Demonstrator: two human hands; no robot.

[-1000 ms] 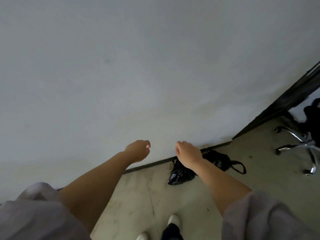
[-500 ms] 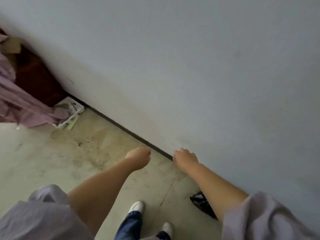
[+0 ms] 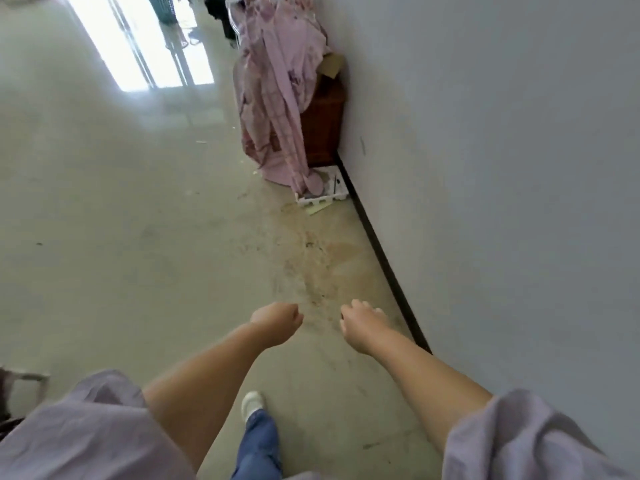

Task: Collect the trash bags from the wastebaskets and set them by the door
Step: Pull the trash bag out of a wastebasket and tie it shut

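- While turning away from the wall, swung the view off the black trash bag seen a moment ago; none visible now, nor any wastebasket for certain.
- Left hand (image 3: 277, 322) curled into a loose fist, lower centre, holding nothing.
- Right hand (image 3: 362, 322) beside it, fingers loosely bent, likewise empty.
- Probably means one bag set down, heading off for the next.
- Ahead, upper centre: pink cloth (image 3: 277, 84) draped over a brown cabinet (image 3: 325, 126), white tray (image 3: 322, 197) on the floor (image 3: 104, 220) by the wall (image 3: 502, 133).
- No readable writing or brands.
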